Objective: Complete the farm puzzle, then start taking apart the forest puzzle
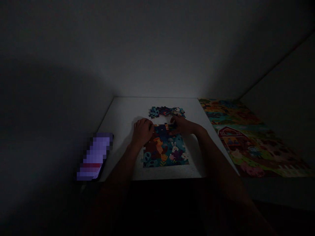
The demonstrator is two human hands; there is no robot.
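A partly joined jigsaw puzzle (167, 149) lies on the white tabletop, showing a rabbit, an orange animal and plants on dark teal. At its upper left edge rests my left hand (143, 128), open, with fingers loosely bent and laid against the pieces. Over the upper right part, my right hand (183, 125) has its fingers curled down toward the puzzle's top row. Dim light hides what its fingertips hold, if anything. Just beyond both hands lies a heap of loose puzzle pieces (165, 111).
On the left edge of the white table (118, 113) lies a phone (94, 155) with a lit, blurred screen. To the right are a farm picture puzzle (253, 150) and another colourful picture (227, 111) behind it. Walls close in at the back and sides.
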